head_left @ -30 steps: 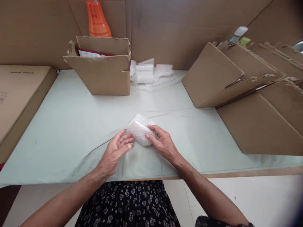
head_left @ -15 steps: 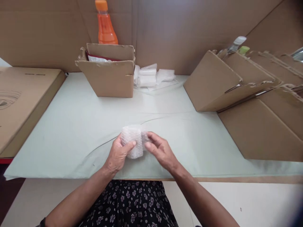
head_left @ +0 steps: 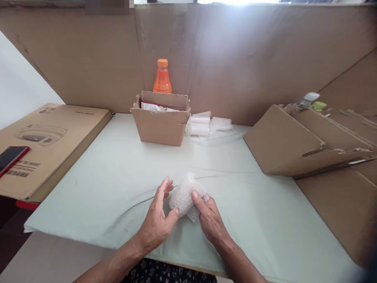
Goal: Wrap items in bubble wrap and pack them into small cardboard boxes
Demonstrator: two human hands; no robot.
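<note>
A small bundle wrapped in bubble wrap [head_left: 185, 195] sits just above the pale green table cover [head_left: 123, 173], near the front middle. My right hand [head_left: 209, 219] grips it from the right, thumb on top and fingers curled under. My left hand [head_left: 157, 220] is at its left side, thumb touching the bundle, fingers stretched up and slightly apart.
An open small cardboard box [head_left: 161, 123] stands at the back, an orange bottle [head_left: 162, 77] behind it and white rolled packets [head_left: 206, 124] beside it. Flat cardboard boxes [head_left: 297, 145] lean at the right. A large flat carton [head_left: 50, 141] with a red phone [head_left: 11, 157] lies at left.
The camera has tilted up, showing more of the back wall. My left hand loosened from a wrap-around grip; the bundle turned and now rests mainly in my right hand.
</note>
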